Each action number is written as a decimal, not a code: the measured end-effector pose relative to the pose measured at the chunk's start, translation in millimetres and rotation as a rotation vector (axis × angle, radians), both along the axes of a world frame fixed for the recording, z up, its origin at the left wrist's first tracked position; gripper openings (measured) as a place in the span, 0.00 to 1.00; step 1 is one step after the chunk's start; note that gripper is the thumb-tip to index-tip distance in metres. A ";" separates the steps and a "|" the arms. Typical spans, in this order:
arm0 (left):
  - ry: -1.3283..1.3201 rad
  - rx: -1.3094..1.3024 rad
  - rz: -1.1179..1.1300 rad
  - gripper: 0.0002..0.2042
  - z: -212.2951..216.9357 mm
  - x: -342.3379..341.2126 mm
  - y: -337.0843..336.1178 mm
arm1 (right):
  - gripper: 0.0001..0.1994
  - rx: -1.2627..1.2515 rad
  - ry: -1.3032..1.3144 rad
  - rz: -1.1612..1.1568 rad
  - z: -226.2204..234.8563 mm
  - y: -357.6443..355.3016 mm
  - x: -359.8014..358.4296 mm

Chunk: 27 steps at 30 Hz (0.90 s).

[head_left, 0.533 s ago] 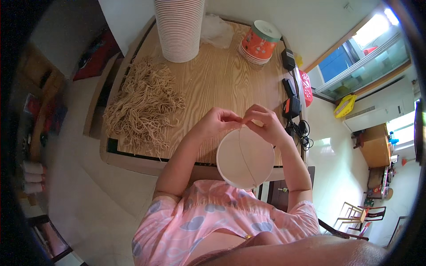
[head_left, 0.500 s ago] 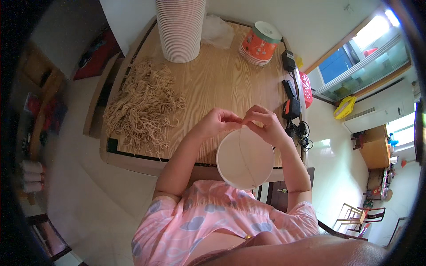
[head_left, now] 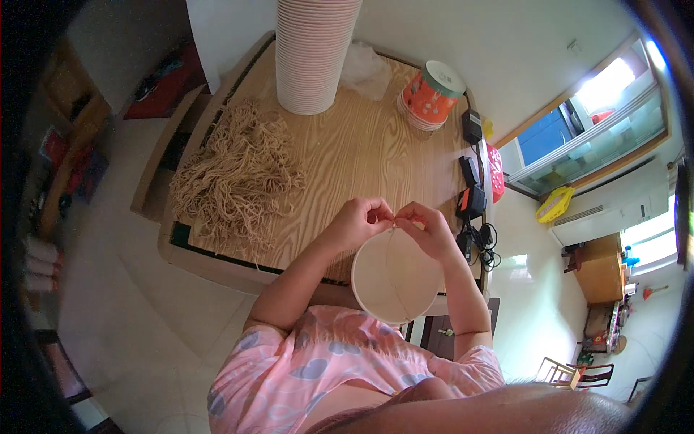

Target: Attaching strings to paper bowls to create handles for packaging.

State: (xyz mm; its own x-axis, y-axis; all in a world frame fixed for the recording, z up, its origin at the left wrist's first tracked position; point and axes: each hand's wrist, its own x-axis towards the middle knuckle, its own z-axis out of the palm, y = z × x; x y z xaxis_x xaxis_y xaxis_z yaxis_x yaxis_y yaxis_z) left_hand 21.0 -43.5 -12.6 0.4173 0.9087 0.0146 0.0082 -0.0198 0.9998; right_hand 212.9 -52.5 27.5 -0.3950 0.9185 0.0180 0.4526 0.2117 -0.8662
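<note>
A white paper bucket (head_left: 418, 278) hangs at the table's front edge, its round mouth facing me. Thin string (head_left: 388, 260) runs across the mouth from the far rim to the near rim. At the far rim, my left hand (head_left: 365, 223) is closed in a pinch on the string's end. My right hand (head_left: 428, 230) pinches there too, its fingertips touching those of the left. The exact bit of string between the fingertips is too small to make out. To the left lies a big tangled heap of tan strings (head_left: 235, 177).
A tall stack of white paper buckets (head_left: 311, 61) stands at the back of the wooden table (head_left: 354, 155). Beside it are a crumpled clear plastic bag (head_left: 365, 71) and an upturned orange-and-green bucket stack (head_left: 431, 94). Black power adapters (head_left: 471, 201) with cables line the right edge.
The view has tilted, so the table and its things sit lower in the picture. Both hands remain pinched together at the bucket's far rim, with the fingers slightly shifted.
</note>
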 end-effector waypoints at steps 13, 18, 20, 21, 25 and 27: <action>-0.146 -0.038 -0.056 0.07 -19.8 -2.0 14.8 | 0.04 -0.063 0.008 -0.043 -1.9 4.7 -2.1; -0.201 -0.093 -0.106 0.07 -28.2 -0.2 18.8 | 0.06 0.040 -0.085 -0.049 -3.0 2.9 -3.8; -0.185 -0.087 -0.114 0.07 -30.0 0.1 18.9 | 0.05 0.020 -0.088 -0.050 0.6 1.6 -6.6; -0.178 -0.076 -0.101 0.06 -30.0 0.4 18.9 | 0.04 -0.002 -0.087 -0.055 2.5 0.9 -8.0; -0.189 -0.041 -0.060 0.05 -26.2 0.7 16.6 | 0.04 -0.014 0.005 -0.101 4.0 -1.4 -9.8; -0.195 -0.046 -0.065 0.05 -25.2 0.1 16.6 | 0.04 -0.024 -0.038 -0.050 1.9 0.0 -5.9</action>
